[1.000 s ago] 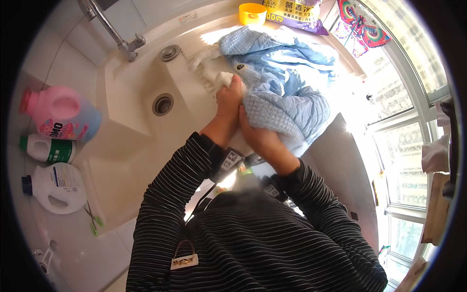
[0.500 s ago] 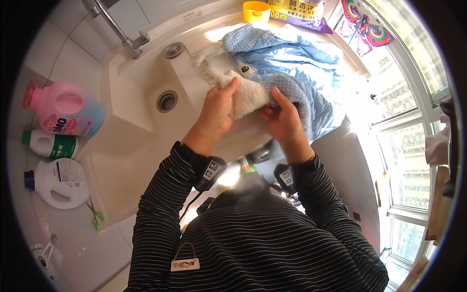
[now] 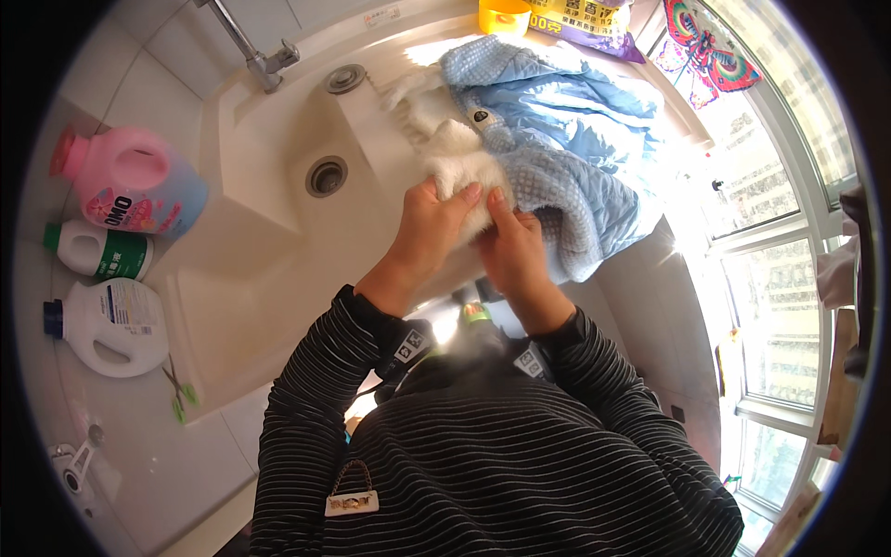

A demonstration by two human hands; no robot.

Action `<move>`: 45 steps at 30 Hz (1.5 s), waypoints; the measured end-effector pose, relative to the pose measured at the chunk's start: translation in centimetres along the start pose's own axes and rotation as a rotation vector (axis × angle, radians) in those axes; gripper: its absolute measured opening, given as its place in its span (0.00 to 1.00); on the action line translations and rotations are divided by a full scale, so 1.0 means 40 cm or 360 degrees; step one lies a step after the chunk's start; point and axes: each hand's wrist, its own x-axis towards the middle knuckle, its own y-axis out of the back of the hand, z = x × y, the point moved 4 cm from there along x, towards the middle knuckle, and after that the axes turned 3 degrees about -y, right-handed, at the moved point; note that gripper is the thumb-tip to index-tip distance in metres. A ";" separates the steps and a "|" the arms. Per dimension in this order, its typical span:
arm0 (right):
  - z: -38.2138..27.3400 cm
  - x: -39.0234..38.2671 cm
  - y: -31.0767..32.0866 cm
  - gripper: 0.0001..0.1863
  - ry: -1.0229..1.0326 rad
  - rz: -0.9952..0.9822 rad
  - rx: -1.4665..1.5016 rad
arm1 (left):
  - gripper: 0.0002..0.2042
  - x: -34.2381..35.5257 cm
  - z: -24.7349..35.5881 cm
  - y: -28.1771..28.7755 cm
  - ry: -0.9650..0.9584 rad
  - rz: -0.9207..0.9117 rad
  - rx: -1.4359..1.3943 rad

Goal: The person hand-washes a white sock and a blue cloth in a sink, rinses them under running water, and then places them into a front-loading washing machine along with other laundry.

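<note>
A light blue quilted garment with a nubby blue edge lies over the right side of the sink's ledge. Fluffy white fabric extends from its left side; how the two are joined is partly hidden by folds. My left hand pinches the near end of this white fabric between thumb and fingers. Close beside it, my right hand grips the same end, thumb on top and fingers curled beneath. The two thumbs nearly meet. A small dark round patch shows on the garment's edge.
A beige sink with a drain and a chrome faucet is at left. Pink, green-labelled and white bottles stand beside green-handled scissors. At the back are a yellow cup and purple-yellow bag. Windows line the right.
My right hand has moved left and nearer to me, off the blue edge and closer to my left hand. The white fabric is now bunched between both thumbs. The view has shifted slightly.
</note>
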 end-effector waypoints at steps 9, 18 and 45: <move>-0.014 -0.001 0.009 0.18 0.0294 0.0337 -0.0970 | 0.14 -0.027 0.000 -0.013 -0.0003 0.0065 0.0252; 0.021 -0.012 -0.006 0.11 0.0460 0.0013 -0.0694 | 0.13 -0.020 -0.003 -0.010 0.0225 0.0040 0.0057; 0.019 -0.001 -0.017 0.14 0.0428 0.0063 -0.0379 | 0.18 -0.031 -0.011 -0.021 -0.0109 0.0067 0.0231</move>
